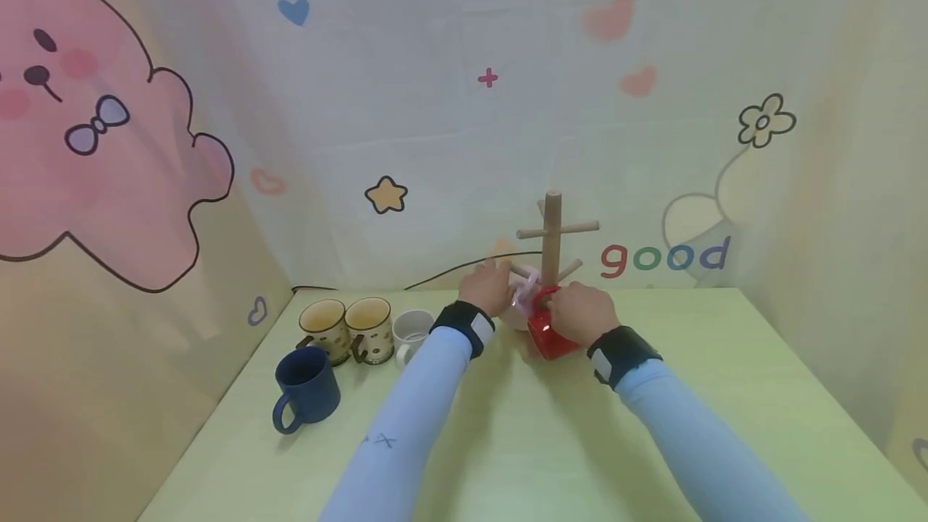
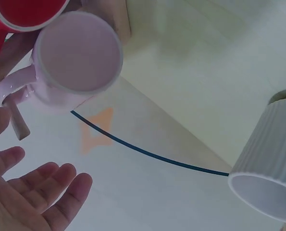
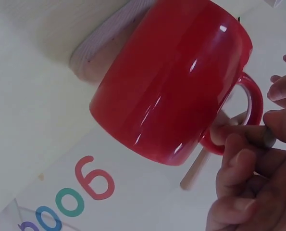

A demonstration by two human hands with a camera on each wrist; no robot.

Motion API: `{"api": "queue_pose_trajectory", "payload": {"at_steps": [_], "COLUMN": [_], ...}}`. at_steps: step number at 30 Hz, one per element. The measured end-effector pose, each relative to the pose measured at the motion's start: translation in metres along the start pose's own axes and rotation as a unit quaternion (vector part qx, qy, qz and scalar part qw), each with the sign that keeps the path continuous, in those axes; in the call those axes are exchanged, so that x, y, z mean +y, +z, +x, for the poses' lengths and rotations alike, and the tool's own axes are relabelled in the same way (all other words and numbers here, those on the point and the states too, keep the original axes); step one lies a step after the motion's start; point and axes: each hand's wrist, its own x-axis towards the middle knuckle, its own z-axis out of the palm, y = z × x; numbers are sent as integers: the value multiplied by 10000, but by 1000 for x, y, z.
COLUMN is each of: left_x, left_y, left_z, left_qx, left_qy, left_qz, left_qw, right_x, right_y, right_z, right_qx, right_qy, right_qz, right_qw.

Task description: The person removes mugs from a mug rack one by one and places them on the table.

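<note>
A wooden mug tree (image 1: 552, 240) stands near the back of the table, its pegs sticking out around the post. A pink mug (image 2: 80, 53) hangs there with a peg through its handle. Beside that mug is my left hand (image 1: 486, 287), its fingers loosely spread and holding nothing in the left wrist view. My right hand (image 1: 583, 314) holds the red mug (image 3: 171, 82) at its handle (image 3: 255, 103), fingers curled by the peg (image 3: 263, 136) that passes through it. The red mug is tilted, next to the pink one. My palm partly hides the grip in the head view.
On the table's left side stand two patterned cream mugs (image 1: 370, 333) with brown handles, a white ribbed mug (image 1: 412, 333) and a dark blue mug (image 1: 308, 385). My left forearm passes close to the white mug. A printed cloth (image 1: 435, 103) hangs behind the table.
</note>
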Motion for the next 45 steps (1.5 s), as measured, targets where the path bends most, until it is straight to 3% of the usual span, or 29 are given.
{"api": "queue_pose_trajectory", "payload": {"at_steps": [9, 16, 23, 30, 34, 36, 40, 44, 45], "left_x": [2, 9, 11, 9, 9, 10, 11, 11, 10], "left_y": [-3, -5, -7, -3, 1, 3, 2, -4, -5], "left_z": [0, -7, -14, -16, -15, -15, -17, -19, -20], "left_qx": [-269, -115, 81, 124, 100, 93, 81, 31, 14], "left_qy": [-113, 83, 191, 162, 104, 98, 139, 235, 271], "left_qz": [25, 29, 79, 5, 65, 84, 78, 91, 108], "left_qw": [9996, 9999, 9998, 9998, 9999, 9999, 9998, 9997, 9996], "right_x": [17, 33, 38, 35, 39, 43, 52, 56, 56], "right_y": [2, 10, 10, 11, 23, 32, 51, 61, 62], "right_z": [3, 3, 1, -1, -3, -4, -8, -11, -12], "right_qx": [97, 233, 344, 362, 473, 519, 393, -18, -152], "right_qy": [487, 898, 1030, 1135, 1266, 1423, 2095, 2625, 2676], "right_qz": [677, 889, 1017, 1295, 1698, 2006, 2767, 3758, 4080], "right_qw": [9965, 9917, 9889, 9844, 9762, 9679, 9370, 8887, 8728]}}
